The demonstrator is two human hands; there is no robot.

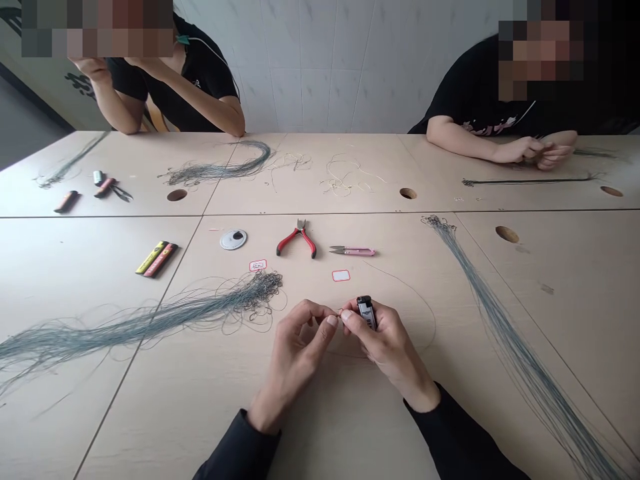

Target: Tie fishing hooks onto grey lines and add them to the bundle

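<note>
My left hand (pixel 301 340) pinches with thumb and forefinger at a tiny reddish bit of thin cord, too small to make out well. Its fingertips meet those of my right hand (pixel 383 340), which pinches the same spot. Tucked upright in my right hand's fingers is a black lighter (pixel 367 312) with white lettering. A single thin cord (pixel 434 317) loops over the table around the right hand. Left of my hands lies a bundle of grey-blue cords (pixel 200 312), its tangled looped end closest to the left hand.
Red-handled pliers (pixel 301 241), pink thread snips (pixel 353 251), a round metal disc (pixel 233 239) and two lighters (pixel 157 259) lie beyond my hands. Another cord bundle (pixel 480 293) runs down the right. Across the table (pixel 325 413), two people in black sit with their own cords.
</note>
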